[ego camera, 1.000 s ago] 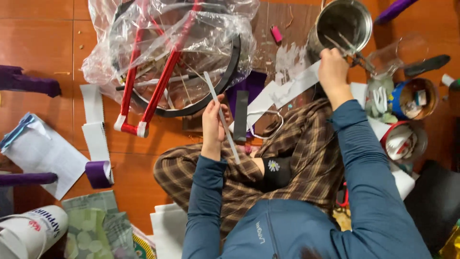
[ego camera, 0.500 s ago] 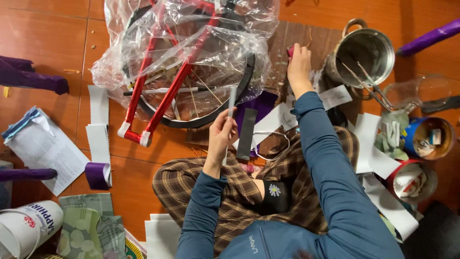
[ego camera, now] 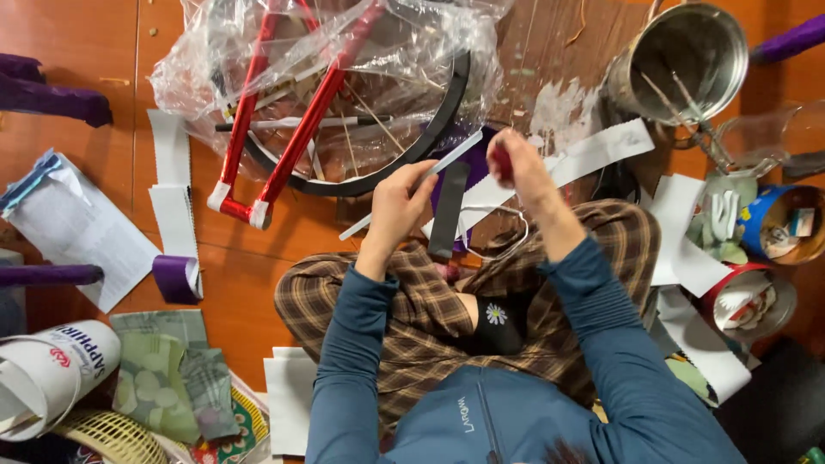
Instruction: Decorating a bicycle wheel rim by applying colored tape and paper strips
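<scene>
I sit cross-legged on a wooden floor. My left hand (ego camera: 402, 206) grips a long thin white strip (ego camera: 447, 161) that slants from lower left to upper right. My right hand (ego camera: 520, 172) is closed on a small red object (ego camera: 501, 160) beside the strip's upper end. A dark grey strip (ego camera: 449, 210) hangs below between my hands. Just beyond them lies a bicycle wheel with a black tyre (ego camera: 430, 142) and a red fork (ego camera: 301, 129), wrapped in clear plastic (ego camera: 404, 51).
A metal pot (ego camera: 687, 51) with thin tools stands at upper right. Round tins (ego camera: 778, 223) and white paper strips (ego camera: 601, 155) lie to the right. At left are paper strips (ego camera: 172, 198), a purple tape roll (ego camera: 176, 277), printed sheets (ego camera: 77, 228) and patterned cloth (ego camera: 163, 369).
My right hand came back from the metal pot toward my left hand and now holds a small red object. The view has shifted, so the wheel sits closer.
</scene>
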